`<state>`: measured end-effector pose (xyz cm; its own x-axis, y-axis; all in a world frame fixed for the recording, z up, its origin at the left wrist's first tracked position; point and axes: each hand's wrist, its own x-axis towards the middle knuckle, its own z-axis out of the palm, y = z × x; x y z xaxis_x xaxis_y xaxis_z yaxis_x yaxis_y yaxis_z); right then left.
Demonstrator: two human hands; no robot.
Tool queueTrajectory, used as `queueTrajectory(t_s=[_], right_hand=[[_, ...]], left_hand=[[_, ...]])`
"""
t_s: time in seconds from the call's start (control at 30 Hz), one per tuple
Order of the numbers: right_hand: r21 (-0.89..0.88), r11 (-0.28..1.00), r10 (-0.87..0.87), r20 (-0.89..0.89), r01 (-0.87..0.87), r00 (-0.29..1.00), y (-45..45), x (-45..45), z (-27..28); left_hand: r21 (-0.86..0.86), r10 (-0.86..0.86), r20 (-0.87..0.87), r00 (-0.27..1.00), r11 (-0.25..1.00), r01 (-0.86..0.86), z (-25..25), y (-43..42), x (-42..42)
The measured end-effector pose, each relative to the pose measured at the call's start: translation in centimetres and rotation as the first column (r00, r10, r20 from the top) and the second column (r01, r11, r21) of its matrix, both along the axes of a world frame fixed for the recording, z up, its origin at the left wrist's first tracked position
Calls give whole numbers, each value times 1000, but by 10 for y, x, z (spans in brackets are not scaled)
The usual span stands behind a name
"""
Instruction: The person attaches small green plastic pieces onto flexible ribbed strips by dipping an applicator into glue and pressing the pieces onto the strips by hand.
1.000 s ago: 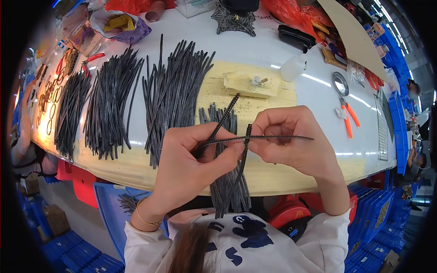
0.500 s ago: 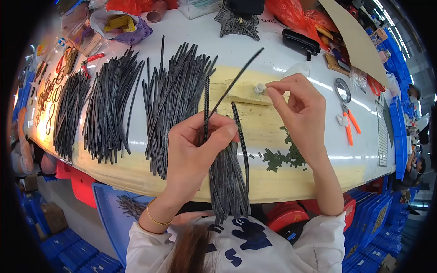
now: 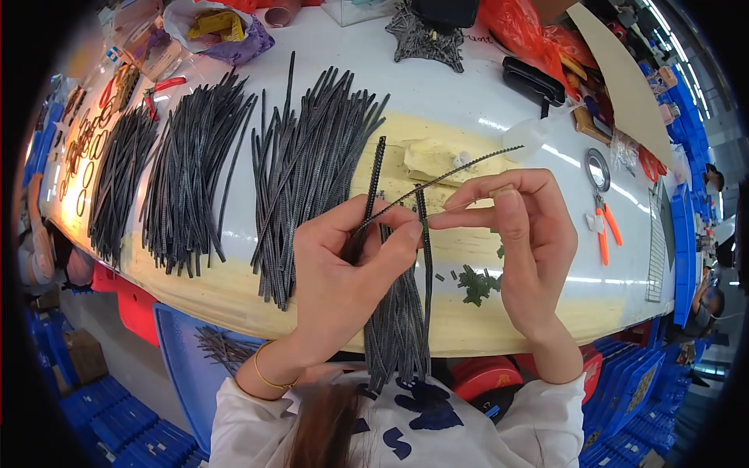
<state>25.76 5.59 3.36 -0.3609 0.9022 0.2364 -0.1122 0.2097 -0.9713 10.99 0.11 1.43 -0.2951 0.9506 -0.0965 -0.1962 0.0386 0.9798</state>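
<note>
My left hand is closed around several black braided strips, which stick up and out between thumb and fingers. One thin strip slants up to the right, above my other hand. Fingers pinched, my right hand holds something thin and pale that reaches toward the left fingertips; its exact shape is too small to tell. Below both hands a bundle of black strips hangs over the table's front edge. Small dark green pieces lie beside my right wrist.
Three piles of black strips lie at the left. Behind my hands is a yellowish block. Orange-handled pliers and a metal ring lie at the right. A blue tray sits below the front edge, and a person's arm shows far left.
My right hand went from the strips to the small white cup by the block, then came back to my left hand with its fingers pinched. The left hand kept its hold.
</note>
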Motion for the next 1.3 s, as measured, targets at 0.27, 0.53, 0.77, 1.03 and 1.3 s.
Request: queueTrajectory(t_s=[0.27, 0.53, 0.77, 1.03, 1.3], right_hand=[[-34, 999, 37, 1, -37, 999, 5, 4, -3], [644, 760, -465, 453, 80, 761, 29, 13, -5], [59, 996, 77, -86, -72, 993, 3, 3, -5], [48, 991, 129, -57, -126, 990, 2, 4, -6], [438, 877, -344, 283, 199, 895, 30, 10, -8]], left_hand=[[3, -11, 18, 1000, 1000, 11, -2, 0, -1], [-39, -43, 151, 988, 998, 49, 6, 1, -3], [-64, -82, 213, 974, 993, 98, 7, 1, -7], [-59, -96, 206, 974, 992, 111, 4, 1, -8], [-47, -88, 231, 969, 994, 102, 7, 0, -5]])
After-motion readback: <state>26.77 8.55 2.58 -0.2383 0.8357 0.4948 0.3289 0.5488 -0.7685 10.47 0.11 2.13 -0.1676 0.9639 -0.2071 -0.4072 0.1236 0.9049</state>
